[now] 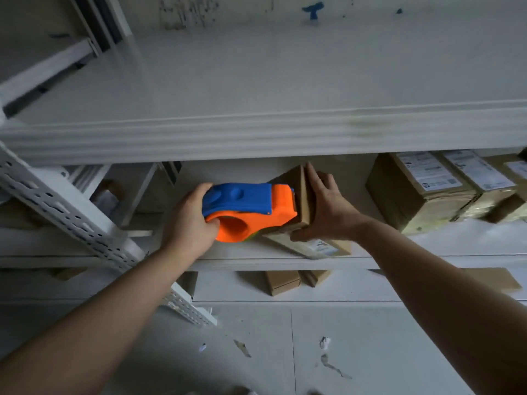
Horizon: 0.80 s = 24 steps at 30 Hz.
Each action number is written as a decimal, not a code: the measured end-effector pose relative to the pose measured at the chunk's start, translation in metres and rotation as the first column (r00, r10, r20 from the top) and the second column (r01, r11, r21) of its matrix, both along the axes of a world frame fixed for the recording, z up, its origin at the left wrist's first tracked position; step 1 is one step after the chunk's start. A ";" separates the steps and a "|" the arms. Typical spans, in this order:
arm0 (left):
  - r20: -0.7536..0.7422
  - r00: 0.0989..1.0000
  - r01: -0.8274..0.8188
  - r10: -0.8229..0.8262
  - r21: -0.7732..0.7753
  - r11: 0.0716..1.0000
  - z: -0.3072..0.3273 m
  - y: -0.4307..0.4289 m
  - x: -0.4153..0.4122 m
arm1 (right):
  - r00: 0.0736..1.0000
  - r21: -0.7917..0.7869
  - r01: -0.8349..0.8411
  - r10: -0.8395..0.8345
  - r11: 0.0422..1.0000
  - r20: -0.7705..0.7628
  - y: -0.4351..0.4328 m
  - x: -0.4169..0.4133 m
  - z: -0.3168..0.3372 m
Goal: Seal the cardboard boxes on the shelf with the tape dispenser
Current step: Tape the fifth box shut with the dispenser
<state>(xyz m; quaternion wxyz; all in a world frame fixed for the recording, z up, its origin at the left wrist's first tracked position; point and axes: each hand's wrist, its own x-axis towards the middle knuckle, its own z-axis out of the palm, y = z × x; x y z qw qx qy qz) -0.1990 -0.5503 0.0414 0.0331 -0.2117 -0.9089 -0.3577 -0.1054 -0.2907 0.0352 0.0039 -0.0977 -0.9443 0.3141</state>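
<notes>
An orange and blue tape dispenser (251, 212) is gripped by my left hand (189, 220) on the middle shelf. Its front end presses against the top of a small cardboard box (302, 195) that stands near the shelf's front edge. My right hand (325, 206) lies flat against the box's right side, thumb under its front corner, and holds it still. A white label shows on the box's front face below my right hand.
Several larger labelled cardboard boxes (427, 189) stand at the right of the same shelf (256, 262). An upper shelf (256, 132) overhangs close above. A perforated white upright (71, 212) slants at the left. Small boxes (282, 282) sit on the lower shelf.
</notes>
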 end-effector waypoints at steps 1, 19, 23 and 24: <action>-0.030 0.999 0.024 -0.024 0.000 1.000 0.009 0.008 0.003 | 1.000 -0.154 0.006 -0.009 0.988 -0.017 0.007 0.008 -0.002; -0.086 0.996 -0.033 0.031 -0.012 0.999 0.060 0.039 0.009 | 0.994 -0.122 -0.072 0.061 0.990 -0.092 0.062 0.045 -0.005; -0.030 0.999 -0.028 0.027 -0.056 0.998 0.052 0.033 0.011 | 0.994 -0.152 -0.071 0.057 0.986 -0.095 0.064 0.048 -0.005; -0.016 1.000 -0.012 0.011 -0.068 0.998 0.045 0.034 0.010 | 0.994 -0.158 -0.072 0.058 0.985 -0.092 0.065 0.048 -0.004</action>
